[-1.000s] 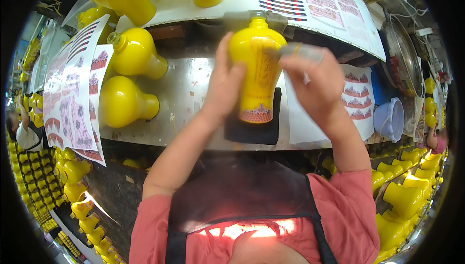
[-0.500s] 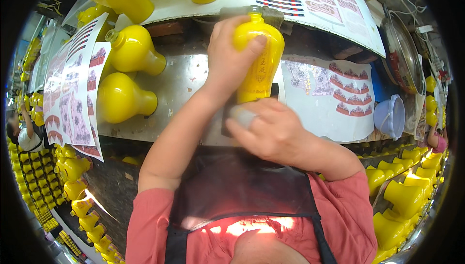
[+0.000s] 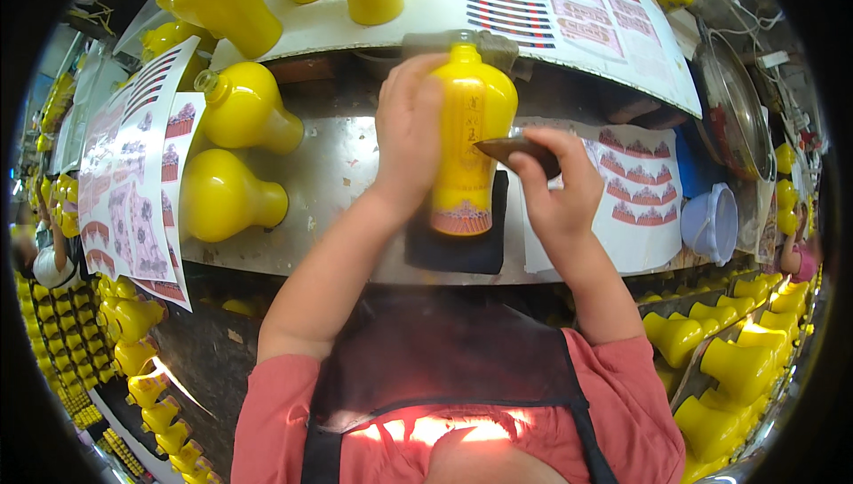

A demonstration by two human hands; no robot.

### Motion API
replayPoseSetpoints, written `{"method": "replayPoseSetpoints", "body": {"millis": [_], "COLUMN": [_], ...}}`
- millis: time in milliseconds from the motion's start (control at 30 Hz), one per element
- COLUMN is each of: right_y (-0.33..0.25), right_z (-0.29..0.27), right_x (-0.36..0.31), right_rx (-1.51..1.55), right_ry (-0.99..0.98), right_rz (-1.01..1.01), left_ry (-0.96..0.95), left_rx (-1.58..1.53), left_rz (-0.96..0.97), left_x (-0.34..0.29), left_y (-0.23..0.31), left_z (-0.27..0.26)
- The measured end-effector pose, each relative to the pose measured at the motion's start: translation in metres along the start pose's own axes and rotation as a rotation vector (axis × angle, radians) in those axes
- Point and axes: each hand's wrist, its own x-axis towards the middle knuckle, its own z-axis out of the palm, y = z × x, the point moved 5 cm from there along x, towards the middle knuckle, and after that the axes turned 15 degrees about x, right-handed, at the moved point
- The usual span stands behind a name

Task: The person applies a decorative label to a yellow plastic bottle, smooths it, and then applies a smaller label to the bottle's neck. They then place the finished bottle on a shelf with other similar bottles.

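Bench (image 3: 324, 164); yellow bottle (image 3: 461, 160) between hands (image 3: 408, 133) (image 3: 566, 186); contents hidden.

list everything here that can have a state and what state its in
decorated bottle: neck toward far side, print facing the camera
left hand: against that bottle's left side
dark pointed tool: tip at the bottle's print
right hand: closed on the tool
black pad: flat on the table
left printed sheets: overlapping
lilac bucket: contents not visible
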Motion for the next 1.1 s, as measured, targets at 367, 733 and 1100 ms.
{"method": "replayPoseSetpoints", "body": {"millis": [367,733,1100], "right_y": [-0.008,-0.008,-0.008], "right_z": [-0.004,0.017,0.007], "right_x": [0.066,0.125,0.088], "right_rx": [-0.029,0.063,-0.365], "right_ry": [-0.111,-0.406,-0.035], "right_rz": [0.007,0.022,-0.541], "left_ry": [-0.015,-0.056,-0.13], "left_rx": [-0.006,0.594,0.577], "left_rz": [-0.017,0.195,0.13], "left_x": [-0.001,-0.035,-0.048], "left_y": [0.012,0.029,0.019], "left_z": [-0.002,-0.011,-0.007]}}
